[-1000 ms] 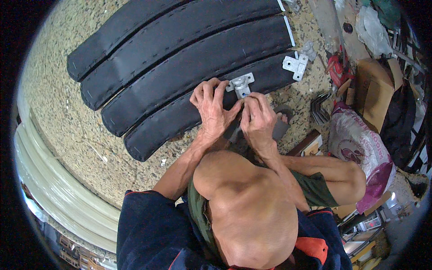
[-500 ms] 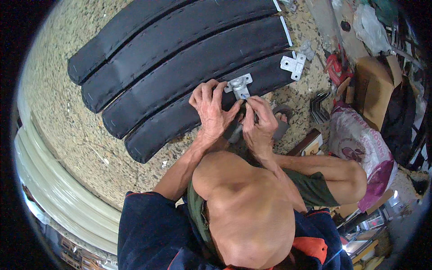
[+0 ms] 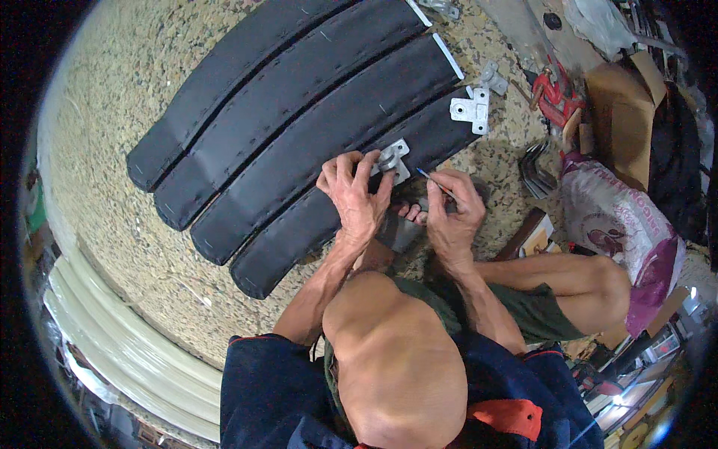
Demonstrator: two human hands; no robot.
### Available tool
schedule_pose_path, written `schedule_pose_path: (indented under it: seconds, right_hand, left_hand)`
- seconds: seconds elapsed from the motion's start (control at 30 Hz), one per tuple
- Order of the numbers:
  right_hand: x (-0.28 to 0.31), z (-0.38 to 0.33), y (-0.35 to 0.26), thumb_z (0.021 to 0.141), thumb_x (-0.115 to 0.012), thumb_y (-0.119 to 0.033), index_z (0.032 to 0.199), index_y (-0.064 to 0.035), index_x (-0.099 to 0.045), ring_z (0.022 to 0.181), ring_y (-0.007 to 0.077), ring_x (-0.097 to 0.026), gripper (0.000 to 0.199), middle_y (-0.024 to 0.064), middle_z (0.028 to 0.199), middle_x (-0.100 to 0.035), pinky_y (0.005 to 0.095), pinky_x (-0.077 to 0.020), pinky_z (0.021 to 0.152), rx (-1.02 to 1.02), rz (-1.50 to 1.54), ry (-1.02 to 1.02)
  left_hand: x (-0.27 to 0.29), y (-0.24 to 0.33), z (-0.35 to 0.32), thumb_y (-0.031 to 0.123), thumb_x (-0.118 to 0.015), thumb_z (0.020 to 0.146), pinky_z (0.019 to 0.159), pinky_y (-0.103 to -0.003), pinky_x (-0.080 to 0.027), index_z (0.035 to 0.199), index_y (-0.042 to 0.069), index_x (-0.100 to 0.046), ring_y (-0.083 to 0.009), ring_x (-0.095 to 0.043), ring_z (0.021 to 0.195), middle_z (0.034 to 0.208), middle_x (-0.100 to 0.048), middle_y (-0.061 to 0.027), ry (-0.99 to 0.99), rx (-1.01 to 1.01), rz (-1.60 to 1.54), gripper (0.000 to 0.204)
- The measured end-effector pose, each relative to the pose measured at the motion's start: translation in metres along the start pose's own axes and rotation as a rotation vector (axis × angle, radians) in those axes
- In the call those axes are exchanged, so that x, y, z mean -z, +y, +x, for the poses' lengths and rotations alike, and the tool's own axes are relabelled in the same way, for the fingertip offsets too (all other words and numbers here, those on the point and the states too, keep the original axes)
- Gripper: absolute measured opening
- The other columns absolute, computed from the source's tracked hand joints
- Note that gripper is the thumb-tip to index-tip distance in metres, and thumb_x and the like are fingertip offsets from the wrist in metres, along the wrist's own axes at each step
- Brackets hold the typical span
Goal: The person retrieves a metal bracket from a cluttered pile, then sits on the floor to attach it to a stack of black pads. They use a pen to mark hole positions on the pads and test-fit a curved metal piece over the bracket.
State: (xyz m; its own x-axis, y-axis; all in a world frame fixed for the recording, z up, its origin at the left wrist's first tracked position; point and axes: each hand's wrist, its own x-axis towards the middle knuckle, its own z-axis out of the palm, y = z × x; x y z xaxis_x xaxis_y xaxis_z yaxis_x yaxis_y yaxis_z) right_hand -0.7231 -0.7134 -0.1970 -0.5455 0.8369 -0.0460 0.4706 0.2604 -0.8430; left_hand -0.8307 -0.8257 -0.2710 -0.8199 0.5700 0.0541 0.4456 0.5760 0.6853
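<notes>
Following the head view from my remote seat, I see that the right hand [image 3: 456,217] has just drawn back from the silver bracket [image 3: 392,156]. Half a second ago its fingertips were up against the bracket's near edge; now there is a gap, and a slim pen-like tool [image 3: 439,184] shows between thumb and fingers, pinched firmly, its blue tip pointing at the dark padded strip [image 3: 284,251] just beside the bracket. I can't tell whether that tip touches the strip.

The left hand [image 3: 353,196] stays at its post, thumb and curled fingers gripping the bracket, which sits over the strip nearest the person. The bracket also looks turned compared with the earlier view (part of that is the head swinging, since the strips have turned too). Whether it is lifted or flat, I can't make out.

For the work in hand, I take this as a pause between touches at the bracket: the tool is clear of it, so I judge the bracket free to be shifted. I can't see any mark on the strip. A second bracket [image 3: 470,110] lies at that strip's right end, well apart from both hands.
</notes>
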Motion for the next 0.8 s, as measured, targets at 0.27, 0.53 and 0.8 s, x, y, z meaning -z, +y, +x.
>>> schedule_pose_path:
  seconds: [0.27,0.53,0.8]
  right_hand:
    - [0.0,-0.001,-0.003,0.093,-0.076,0.001,0.103,-0.0017,-0.076,0.082,0.0149,-0.069,0.01,0.0075,0.097,-0.075,0.029,-0.0529,0.073,-0.089,0.012,-0.006]
    - [0.002,-0.001,-0.008,0.1,-0.072,-0.001,0.109,0.0006,-0.075,0.069,0.0102,-0.068,0.009,0.0062,0.096,-0.072,0.025,-0.0503,0.059,-0.16,0.196,-0.048]
    - [0.002,0.0,-0.007,0.102,-0.069,0.0,0.109,0.0017,-0.075,0.065,0.0093,-0.068,0.009,0.006,0.094,-0.071,0.0241,-0.0514,0.055,-0.176,0.169,-0.051]
  left_hand:
    - [0.028,0.003,0.024,0.014,-0.091,0.077,0.097,-0.047,-0.045,0.12,0.015,-0.079,-0.0317,-0.057,0.113,0.113,-0.064,-0.0093,0.02,-0.023,-0.026,0.045]
    - [0.056,-0.015,0.077,0.01,-0.091,0.078,0.088,-0.044,-0.052,0.114,0.011,-0.08,-0.0295,-0.058,0.103,0.108,-0.062,-0.0099,0.052,0.031,-0.121,0.038]
    - [0.065,-0.022,0.1,0.009,-0.088,0.08,0.09,-0.043,-0.055,0.115,0.007,-0.08,-0.0314,-0.063,0.107,0.114,-0.068,-0.0125,-0.011,0.006,-0.097,0.036]
